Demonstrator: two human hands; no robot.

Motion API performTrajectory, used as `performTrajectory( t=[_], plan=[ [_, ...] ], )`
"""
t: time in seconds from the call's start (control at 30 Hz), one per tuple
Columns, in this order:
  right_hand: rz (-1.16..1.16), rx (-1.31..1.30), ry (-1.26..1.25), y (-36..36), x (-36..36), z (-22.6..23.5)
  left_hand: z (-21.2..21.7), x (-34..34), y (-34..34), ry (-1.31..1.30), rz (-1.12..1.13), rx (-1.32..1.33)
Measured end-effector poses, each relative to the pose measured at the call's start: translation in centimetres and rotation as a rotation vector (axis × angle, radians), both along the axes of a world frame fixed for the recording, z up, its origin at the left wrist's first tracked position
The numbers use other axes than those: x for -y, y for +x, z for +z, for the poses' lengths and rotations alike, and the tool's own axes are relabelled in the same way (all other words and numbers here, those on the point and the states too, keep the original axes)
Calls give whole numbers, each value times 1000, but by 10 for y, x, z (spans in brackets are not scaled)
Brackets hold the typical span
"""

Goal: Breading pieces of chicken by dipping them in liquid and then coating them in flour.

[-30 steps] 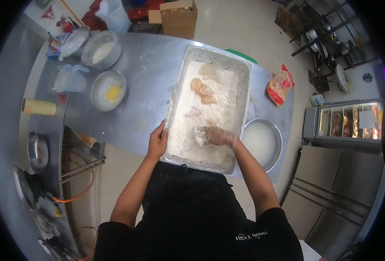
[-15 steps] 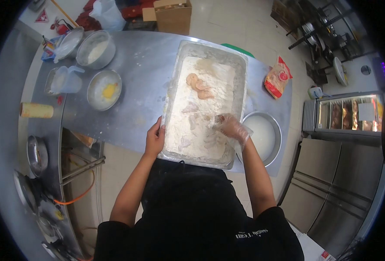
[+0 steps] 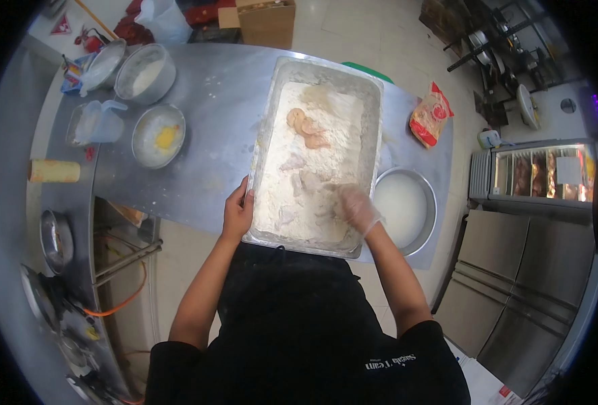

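Note:
A deep metal tray (image 3: 376,138) of white flour lies at the table's front edge. My bare left hand (image 3: 237,210) is closed around its left rim, thumb on top. In the tray, my right hand (image 3: 358,208) wears a clear plastic glove. Its floury fingers point left beside a flour-coated piece of raw meat (image 3: 307,182), perhaps chicken. Motion blurs the fingertips, so whether they grip it is unclear. Other coated pieces, such as a pale piece (image 3: 292,162), are partly buried. Farther back, bare pinkish meat (image 3: 306,128) rests on the flour.
Right of the tray stands a round metal pan (image 3: 432,212) of whitish liquid; behind it lies a red-and-white bag (image 3: 430,116). At left are a bowl (image 3: 139,145) with yellow contents, a plastic jug (image 3: 106,123) and a deep metal bowl (image 3: 157,84). A steel fridge (image 3: 488,256) stands at right.
My right hand has shifted slightly down and to the right, and its fingers have straightened toward the coated piece. The left hand keeps its hold on the tray rim.

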State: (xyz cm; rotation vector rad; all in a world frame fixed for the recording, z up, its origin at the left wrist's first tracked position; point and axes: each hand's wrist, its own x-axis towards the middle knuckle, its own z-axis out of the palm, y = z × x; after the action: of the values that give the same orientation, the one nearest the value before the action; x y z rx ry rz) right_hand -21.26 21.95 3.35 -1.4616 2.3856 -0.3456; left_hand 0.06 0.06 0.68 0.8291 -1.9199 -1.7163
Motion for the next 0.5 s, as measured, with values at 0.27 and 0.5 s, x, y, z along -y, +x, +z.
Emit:
performTrajectory(
  t=[0.27,0.5],
  plan=[
    [260,-221,418,22,6,-5,-2,-3,0,65,7,22],
    [-387,1206,81,6,-12,38,-5,1,1,-28,-17,34]
  ],
)
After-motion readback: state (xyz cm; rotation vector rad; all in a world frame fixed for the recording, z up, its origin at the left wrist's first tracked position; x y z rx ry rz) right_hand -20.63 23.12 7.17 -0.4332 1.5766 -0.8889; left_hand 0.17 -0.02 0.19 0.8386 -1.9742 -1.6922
